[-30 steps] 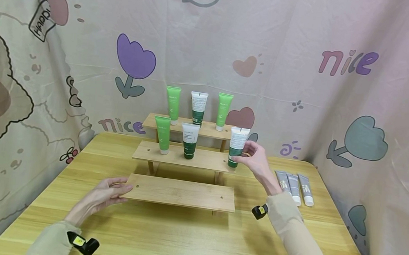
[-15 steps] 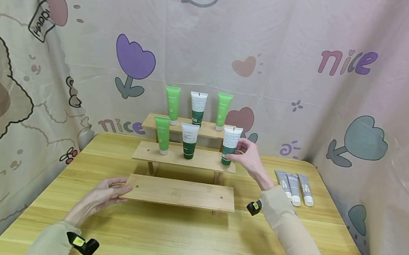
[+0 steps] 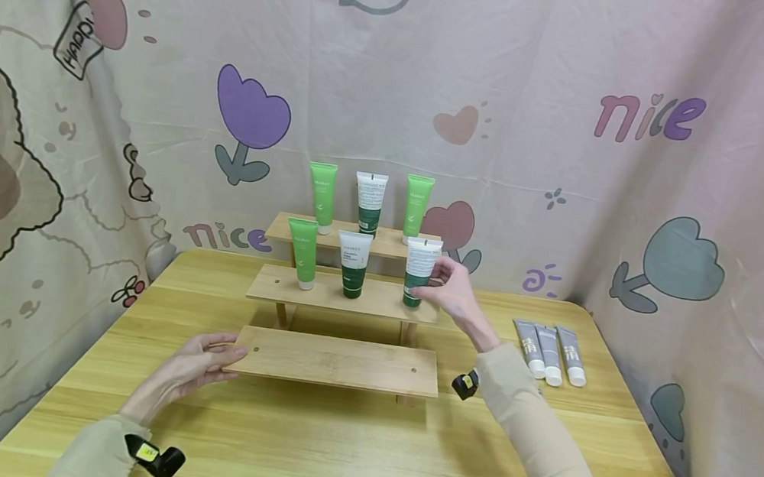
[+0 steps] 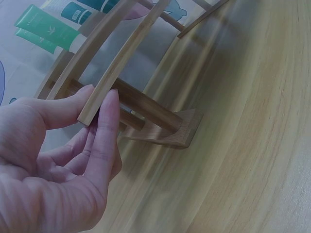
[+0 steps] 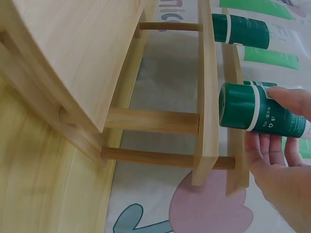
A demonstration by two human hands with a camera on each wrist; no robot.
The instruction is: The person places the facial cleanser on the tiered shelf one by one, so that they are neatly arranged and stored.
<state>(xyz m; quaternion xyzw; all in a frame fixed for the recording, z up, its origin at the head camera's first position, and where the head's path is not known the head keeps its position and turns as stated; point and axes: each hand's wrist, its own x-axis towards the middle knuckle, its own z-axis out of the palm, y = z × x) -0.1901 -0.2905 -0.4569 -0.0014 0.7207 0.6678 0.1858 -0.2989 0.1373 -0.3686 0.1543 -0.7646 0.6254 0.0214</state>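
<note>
Here's the right hand, thumb on one side and fingers curled round the other, gripping a white-and-dark-green tube over the right end of the middle shelf. The tube is upright, cap down, its small print facing out. From the right wrist, the cap sits right at the shelf's surface; whether it's touching, I can't tell.

Over on the other side, the left hand has the left end of the front shelf pinched, thumb above and fingers beneath, at the lowest step of this three-tier wooden stand.

Sharing the middle row are a bright green tube at the left and a second white-and-green tube in the centre, both standing on their caps, well apart from the one in hand. Up on the top shelf it's three abreast: a left green tube, a dark-bottomed tube in the middle, and a right green tube, which stands just behind the gripped one.

Off to the right, three grey tubes lie flat on the wood-grain counter, white caps toward the near side. Behind everything hangs a pale cloth printed with flowers, hearts and "nice".
</note>
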